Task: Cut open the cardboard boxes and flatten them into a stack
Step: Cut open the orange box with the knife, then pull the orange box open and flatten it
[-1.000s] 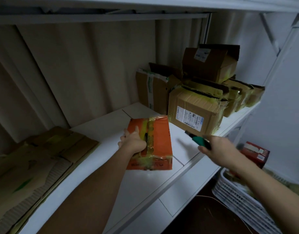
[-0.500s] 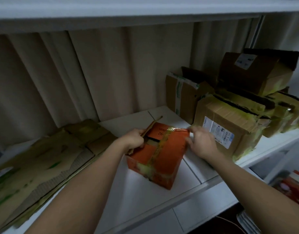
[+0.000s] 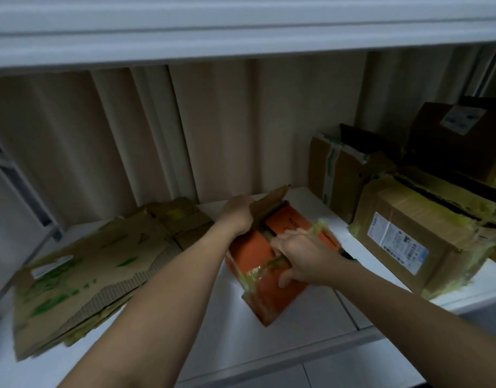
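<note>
An orange cardboard box (image 3: 272, 292) with yellowish tape stands tilted on the white shelf (image 3: 213, 340). My left hand (image 3: 238, 217) grips its far brown flap (image 3: 269, 203), which is raised. My right hand (image 3: 303, 256) lies across the box top, fingers curled into the opening beside the tape strip (image 3: 258, 271). A dark and green tip, probably the cutter (image 3: 350, 257), shows just right of my right hand; I cannot tell whether it is held. A stack of flattened cardboard (image 3: 101, 270) lies on the shelf to the left.
Several brown taped boxes crowd the shelf's right end: one with a shipping label (image 3: 409, 242), one behind it (image 3: 336, 169), one stacked higher (image 3: 459, 135). A ribbed beige wall (image 3: 213, 135) backs the shelf and an upper shelf board (image 3: 241, 26) hangs overhead.
My left hand has lifted the far flap higher. My right hand has slid from the box's far right corner onto the middle of the top. The view has shifted left.
</note>
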